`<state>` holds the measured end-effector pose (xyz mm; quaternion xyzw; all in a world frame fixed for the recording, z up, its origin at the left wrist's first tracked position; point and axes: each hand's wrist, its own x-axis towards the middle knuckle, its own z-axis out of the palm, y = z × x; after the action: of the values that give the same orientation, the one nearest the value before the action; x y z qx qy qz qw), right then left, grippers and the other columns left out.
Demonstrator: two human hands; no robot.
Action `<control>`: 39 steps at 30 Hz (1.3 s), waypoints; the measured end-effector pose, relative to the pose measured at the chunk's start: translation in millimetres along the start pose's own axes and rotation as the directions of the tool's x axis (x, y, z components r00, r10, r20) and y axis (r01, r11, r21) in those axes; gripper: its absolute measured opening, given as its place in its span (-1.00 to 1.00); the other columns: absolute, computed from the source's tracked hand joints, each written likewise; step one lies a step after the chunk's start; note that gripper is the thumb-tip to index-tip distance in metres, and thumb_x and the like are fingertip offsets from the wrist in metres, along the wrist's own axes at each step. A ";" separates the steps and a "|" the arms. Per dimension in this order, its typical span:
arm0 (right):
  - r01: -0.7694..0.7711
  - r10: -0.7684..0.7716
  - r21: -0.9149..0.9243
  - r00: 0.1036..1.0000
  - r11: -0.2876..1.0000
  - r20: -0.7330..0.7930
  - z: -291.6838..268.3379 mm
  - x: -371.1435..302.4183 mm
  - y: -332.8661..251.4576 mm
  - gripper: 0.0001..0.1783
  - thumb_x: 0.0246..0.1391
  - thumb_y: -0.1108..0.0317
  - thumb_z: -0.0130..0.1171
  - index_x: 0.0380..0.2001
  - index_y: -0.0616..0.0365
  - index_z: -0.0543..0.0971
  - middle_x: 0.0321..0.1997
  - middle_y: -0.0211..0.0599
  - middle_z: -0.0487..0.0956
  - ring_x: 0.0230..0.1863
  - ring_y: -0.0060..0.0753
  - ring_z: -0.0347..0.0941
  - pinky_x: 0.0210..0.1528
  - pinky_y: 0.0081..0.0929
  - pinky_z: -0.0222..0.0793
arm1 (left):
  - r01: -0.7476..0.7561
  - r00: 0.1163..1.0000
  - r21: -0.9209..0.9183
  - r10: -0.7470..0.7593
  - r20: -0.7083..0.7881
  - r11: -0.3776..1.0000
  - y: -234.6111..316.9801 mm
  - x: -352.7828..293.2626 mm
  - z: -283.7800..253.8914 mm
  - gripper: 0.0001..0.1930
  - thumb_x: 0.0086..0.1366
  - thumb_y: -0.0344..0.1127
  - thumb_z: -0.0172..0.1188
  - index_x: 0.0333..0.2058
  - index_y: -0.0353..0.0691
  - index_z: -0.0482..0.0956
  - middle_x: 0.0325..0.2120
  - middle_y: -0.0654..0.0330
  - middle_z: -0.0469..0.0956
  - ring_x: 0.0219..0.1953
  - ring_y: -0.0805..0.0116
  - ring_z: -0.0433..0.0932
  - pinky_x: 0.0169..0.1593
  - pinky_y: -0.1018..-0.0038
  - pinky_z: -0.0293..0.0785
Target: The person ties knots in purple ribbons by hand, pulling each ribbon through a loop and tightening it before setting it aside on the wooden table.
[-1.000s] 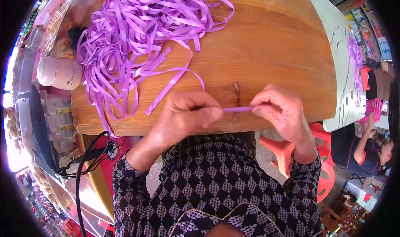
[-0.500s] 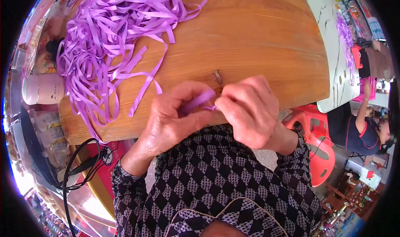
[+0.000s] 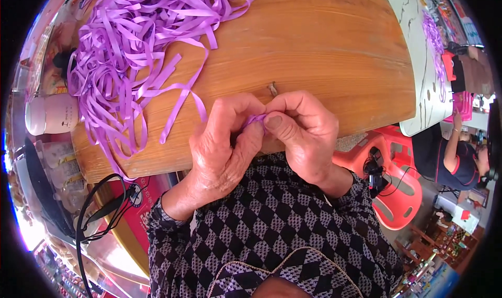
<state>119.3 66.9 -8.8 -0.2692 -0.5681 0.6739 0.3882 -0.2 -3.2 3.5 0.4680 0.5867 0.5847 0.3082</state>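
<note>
My left hand [image 3: 222,143] and my right hand [image 3: 303,130] are pressed together at the near edge of a wooden table [image 3: 324,52]. Both pinch a short piece of purple ribbon [image 3: 255,121] between thumbs and fingertips; only a small folded bit shows. A big tangled heap of purple ribbon strips [image 3: 130,41] lies on the table to the upper left, with one loose strand [image 3: 180,107] trailing toward my left hand.
A white cup [image 3: 52,114] stands off the table's left edge. Black cables [image 3: 99,209] hang at lower left. A red plastic stool [image 3: 392,193] is at right. Another person [image 3: 449,162] sits at a white table [image 3: 423,57] carrying more purple ribbon.
My hands held the ribbon piece stretched straight between them; they have since come together, and the piece is now bunched up between the fingertips.
</note>
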 end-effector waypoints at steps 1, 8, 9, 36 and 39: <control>-0.117 0.116 0.097 0.993 0.988 0.015 -1.6 0.7 0.2 -0.82 0.00 0.52 0.14 -0.32 0.37 0.43 -0.41 -0.31 0.52 -0.40 -0.61 0.41 -0.30 -0.71 0.35 | 0.001 1.000 0.002 -0.001 0.000 1.000 -2.1 0.8 -1.1 -0.87 0.14 -0.59 0.07 -0.31 -0.33 0.41 -0.54 0.18 0.49 -0.52 0.57 0.47 -0.48 0.65 0.36; -0.413 0.386 0.473 0.909 0.779 0.157 -5.8 5.7 1.7 -0.75 -0.04 0.55 0.16 -0.26 0.39 0.41 -0.36 -0.26 0.51 -0.37 -0.56 0.43 -0.24 -0.66 0.36 | -0.308 0.951 0.220 0.306 0.048 0.925 -10.4 0.1 -8.7 -0.84 0.13 -0.55 0.11 -0.27 -0.33 0.47 -0.48 0.14 0.54 -0.49 0.36 0.54 -0.43 0.59 0.43; -0.413 0.387 0.475 0.909 0.777 0.158 -3.0 5.2 0.5 -0.75 -0.04 0.55 0.16 -0.26 0.39 0.41 -0.36 -0.26 0.51 -0.37 -0.56 0.43 -0.24 -0.66 0.36 | -0.239 0.971 0.213 0.239 0.027 0.947 -9.6 -1.9 -9.0 -0.86 0.14 -0.53 0.12 -0.29 -0.33 0.47 -0.48 0.14 0.54 -0.48 0.38 0.53 -0.43 0.59 0.42; 0.429 -0.376 -0.431 0.903 0.794 0.208 -10.4 2.4 0.9 -0.86 -0.13 0.64 0.18 -0.41 0.33 0.48 -0.32 -0.12 0.50 -0.34 -0.41 0.41 -0.29 -0.55 0.32 | 0.575 0.787 -0.549 -0.592 0.171 0.606 5.0 2.8 -5.7 -0.83 0.15 -0.33 0.15 -0.40 -0.35 0.46 -0.59 0.22 0.47 -0.69 0.53 0.36 -0.63 0.68 0.23; 0.430 -0.411 -0.418 0.901 0.800 0.139 -9.2 2.7 4.2 -0.82 -0.26 0.67 0.21 -0.50 0.26 0.47 -0.40 -0.21 0.48 -0.43 -0.33 0.41 -0.43 -0.53 0.33 | 0.555 0.811 -0.523 -0.561 0.167 0.646 1.1 -1.4 -5.4 -0.84 0.18 -0.35 0.13 -0.37 -0.35 0.46 -0.55 0.25 0.48 -0.64 0.57 0.37 -0.56 0.70 0.27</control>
<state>124.3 74.1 -14.6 -0.2032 -0.7583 0.4306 0.4454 -4.4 -6.8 5.0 0.1527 0.5102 0.6063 0.5905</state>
